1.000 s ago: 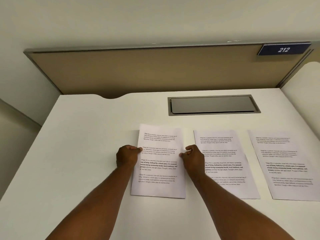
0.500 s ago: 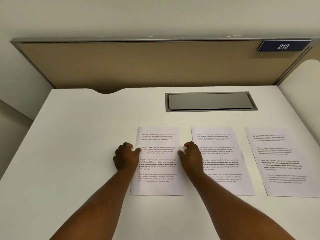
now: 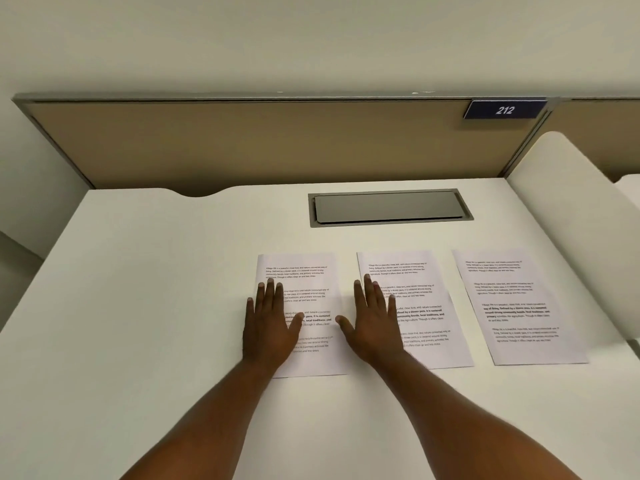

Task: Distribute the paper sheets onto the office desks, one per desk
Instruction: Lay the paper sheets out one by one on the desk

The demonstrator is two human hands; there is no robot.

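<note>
Three printed paper sheets lie flat side by side on the white desk (image 3: 156,289). My left hand (image 3: 268,323) rests palm down, fingers spread, on the left half of the left sheet (image 3: 311,299). My right hand (image 3: 372,323) lies flat with fingers apart across the gap, its fingers on the left edge of the middle sheet (image 3: 422,306). The right sheet (image 3: 516,306) lies untouched, slightly rotated. Neither hand grips anything.
A grey cable hatch (image 3: 388,207) is set into the desk behind the sheets. A tan partition (image 3: 259,143) with a blue "212" plate (image 3: 504,110) bounds the back. A white side panel (image 3: 571,188) rises at the right, with another desk beyond it.
Both hands have gone from curled fingers pinching the left sheet's side edges to flat, spread palms. The right hand shifted onto the middle sheet's edge. The sheets stay put.
</note>
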